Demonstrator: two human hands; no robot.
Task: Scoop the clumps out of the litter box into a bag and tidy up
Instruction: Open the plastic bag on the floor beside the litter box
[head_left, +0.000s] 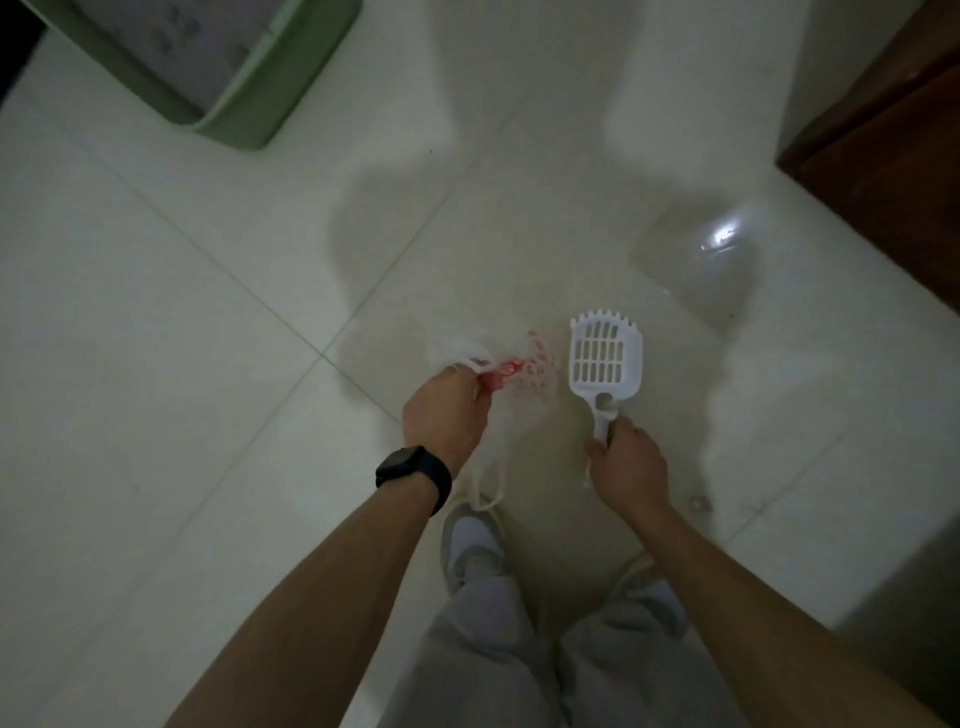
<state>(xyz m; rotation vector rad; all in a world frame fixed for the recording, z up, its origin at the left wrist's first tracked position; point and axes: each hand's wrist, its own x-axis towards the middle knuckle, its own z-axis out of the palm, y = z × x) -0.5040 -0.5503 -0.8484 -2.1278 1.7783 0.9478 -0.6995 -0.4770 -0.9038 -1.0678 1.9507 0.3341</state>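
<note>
Left hand: our left hand (447, 410) has its fingers curled under and pressed together, pinching the bunched top of the bag; we see mostly the back of the hand.
Bag: the bag (511, 364) is thin, see-through plastic with red print. It spills out just beyond our left fingertips, and a strip of it trails back under the hand toward our feet.
Right hand: our right hand (628, 462) is wrapped round the scoop's handle, thumb and fingers closed tight on it.
Scoop: the white slotted scoop (605, 353) sticks out forward from our right fingers, its toothed edge pointing away from us. It sits just to the right of the bag, and we cannot tell whether they touch. Its slots look bare.
Litter box: the green litter box (244, 98) lies far ahead and to the left of our left fingers, well apart from both hands. Its inside is too blurred to read.
Watch: a black watch (415, 474) sits on the wrist behind our left fingers.
Clear dome: a clear dome (696, 265) rests on the floor beyond and to the right of the scoop's head.
Floor: pale glossy tile floor (156, 338) lies under everything.
Furniture: dark wooden furniture (883, 135) stands far ahead and to the right of our right fingers.
Legs: grey trousers (498, 649) and pale shoes (472, 545) show below both wrists.
</note>
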